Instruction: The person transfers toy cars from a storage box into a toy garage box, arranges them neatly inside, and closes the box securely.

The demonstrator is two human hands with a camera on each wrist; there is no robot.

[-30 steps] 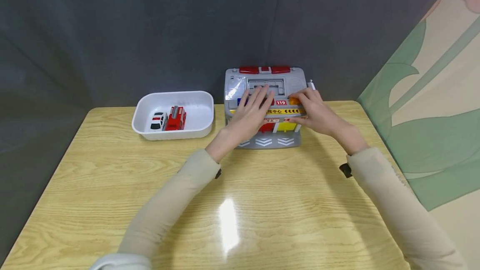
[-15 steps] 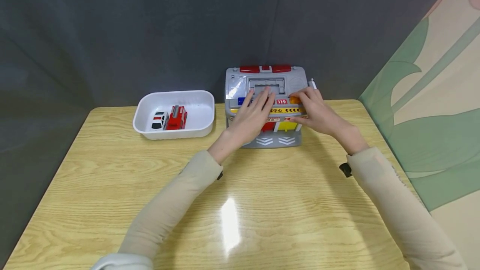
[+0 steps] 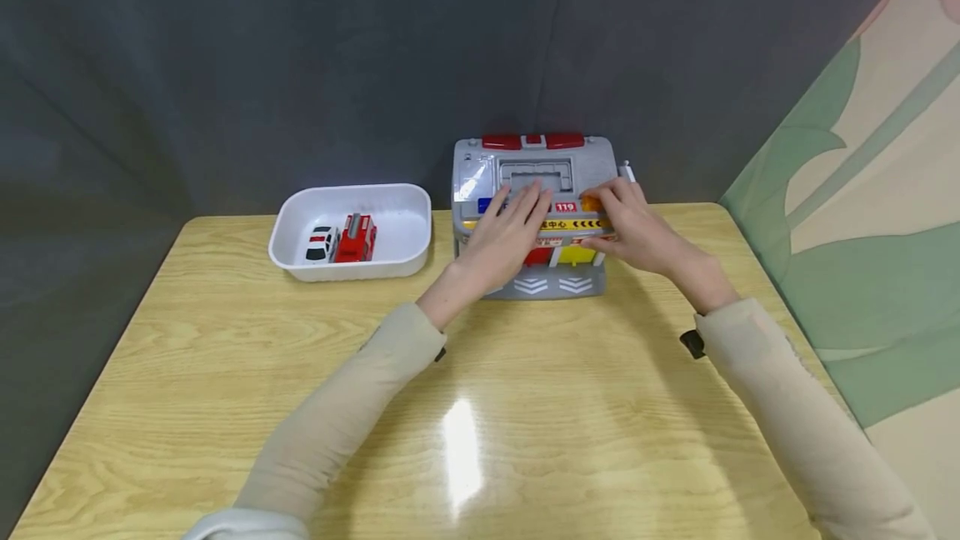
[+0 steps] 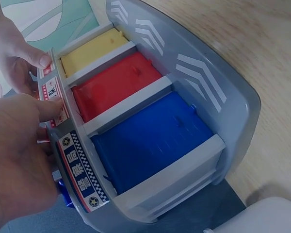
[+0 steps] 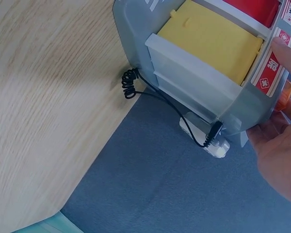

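Left hand [image 3: 504,236] and right hand [image 3: 633,227] grip the toy fire station [image 3: 553,225]; tugging could snag the coiled cord [image 5: 130,86] near the latter.

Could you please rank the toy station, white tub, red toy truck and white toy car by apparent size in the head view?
1. Toy station, partly hidden
2. White tub
3. Red toy truck
4. White toy car
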